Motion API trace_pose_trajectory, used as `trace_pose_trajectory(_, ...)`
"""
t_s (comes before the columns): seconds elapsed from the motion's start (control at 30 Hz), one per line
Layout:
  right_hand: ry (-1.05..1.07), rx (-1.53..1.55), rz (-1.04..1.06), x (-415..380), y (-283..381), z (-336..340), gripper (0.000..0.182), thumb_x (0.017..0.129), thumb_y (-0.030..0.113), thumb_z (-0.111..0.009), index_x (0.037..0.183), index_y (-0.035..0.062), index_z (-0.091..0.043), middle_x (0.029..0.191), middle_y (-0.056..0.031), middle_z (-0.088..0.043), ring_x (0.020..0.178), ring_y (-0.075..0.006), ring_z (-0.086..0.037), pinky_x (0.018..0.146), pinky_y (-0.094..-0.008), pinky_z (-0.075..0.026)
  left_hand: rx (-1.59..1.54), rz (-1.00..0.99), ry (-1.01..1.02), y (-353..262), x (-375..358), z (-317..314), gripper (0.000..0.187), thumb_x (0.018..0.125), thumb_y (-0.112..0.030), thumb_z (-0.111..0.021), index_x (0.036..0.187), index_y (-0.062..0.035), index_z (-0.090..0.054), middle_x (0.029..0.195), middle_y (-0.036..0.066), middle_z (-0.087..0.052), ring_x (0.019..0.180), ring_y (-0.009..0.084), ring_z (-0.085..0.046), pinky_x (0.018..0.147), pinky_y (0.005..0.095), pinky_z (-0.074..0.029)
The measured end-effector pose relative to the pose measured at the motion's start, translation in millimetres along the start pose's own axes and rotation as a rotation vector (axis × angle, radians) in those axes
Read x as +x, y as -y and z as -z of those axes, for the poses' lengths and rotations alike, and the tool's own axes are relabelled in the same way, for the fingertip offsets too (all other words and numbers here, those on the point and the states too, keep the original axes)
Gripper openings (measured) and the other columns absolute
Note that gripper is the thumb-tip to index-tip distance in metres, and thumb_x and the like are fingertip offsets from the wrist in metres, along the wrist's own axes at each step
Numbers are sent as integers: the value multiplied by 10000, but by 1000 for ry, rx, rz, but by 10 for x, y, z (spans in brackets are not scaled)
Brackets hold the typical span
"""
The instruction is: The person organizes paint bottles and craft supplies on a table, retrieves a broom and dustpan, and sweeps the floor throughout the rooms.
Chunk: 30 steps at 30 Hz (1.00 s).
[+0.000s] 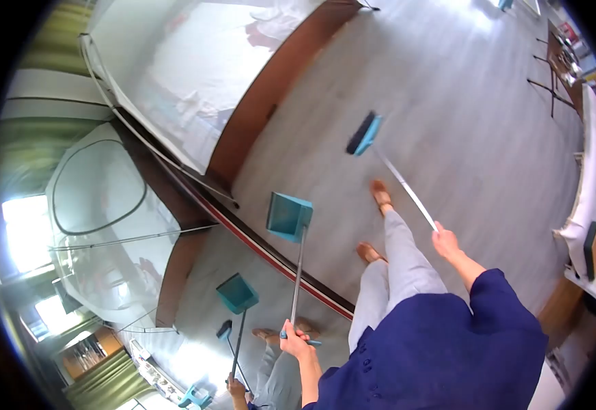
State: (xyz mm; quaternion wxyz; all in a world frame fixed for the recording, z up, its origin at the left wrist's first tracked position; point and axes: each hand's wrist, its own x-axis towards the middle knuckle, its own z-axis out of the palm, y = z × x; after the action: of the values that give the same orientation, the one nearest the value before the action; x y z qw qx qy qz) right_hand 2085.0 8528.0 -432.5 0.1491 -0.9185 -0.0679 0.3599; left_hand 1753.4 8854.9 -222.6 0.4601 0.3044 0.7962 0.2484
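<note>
My right hand [446,242] is closed around the white stick of a broom [410,188]. The broom's blue head with dark bristles [364,134] is over the grey floor, ahead of my feet. In my left hand [298,339] is the handle of a long-handled dustpan [288,217]. Its teal pan hangs at the end of a grey pole, overlapping the floor near the mirror's edge in this view. Pan and broom head are well apart. Both my feet, in brown shoes [381,196], are on the floor between the two tools.
A large mirror [233,239] with a red and dark frame edge runs along my left and reflects me. Beyond it stands a bed with a brown base [257,116] under a white mosquito net [147,41]. At right are a table [563,68] and a white-covered piece of furniture [588,164].
</note>
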Motion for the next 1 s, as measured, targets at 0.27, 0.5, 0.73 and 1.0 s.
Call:
trace_pose_trajectory(0.27, 260, -107, 364, 1232, 2021, -822, 397, 878, 173, -465, 1270, 208, -518, 1111, -154, -613, 1035, -324, -584, 862, -439, -480, -7, -29, -109, 21, -3, -73, 174, 875, -132, -597, 1003, -17, -621, 544, 5, -467, 392, 73, -400, 327, 211, -341)
trace_pose_trajectory(0.5, 203, -168, 74, 1168, 495, -131, 461, 859, 267, -518, 1316, 301, -471, 1126, -122, -616, 1019, -322, -596, 861, -466, -474, 116, -85, -59, -218, -287, -331, 132, 866, -155, -613, 934, -41, -617, 539, -5, -452, 406, 70, -392, 343, 217, -324)
trace_pose_trajectory(0.73, 59, -259, -375, -397, -1870, 1761, 432, 893, 209, -523, 1310, 297, -450, 1012, -132, -637, 959, -337, -612, 778, -455, -504, 269, -52, 31, -554, -652, -822, 117, 855, -175, -625, 808, -82, -571, 529, -18, -425, 400, 74, -371, 351, 218, -320)
trace_pose_trajectory(1.0, -39, -54, -454, -1639, -1835, 2367, 448, 909, 201, -456, 1355, 221, -419, 874, -226, -633, 819, -417, -608, 714, -496, -493, 314, -36, 140, -847, -1124, -1315, 181, 817, -183, -679, 775, -79, -536, 553, -2, -457, 412, 78, -389, 339, 224, -309)
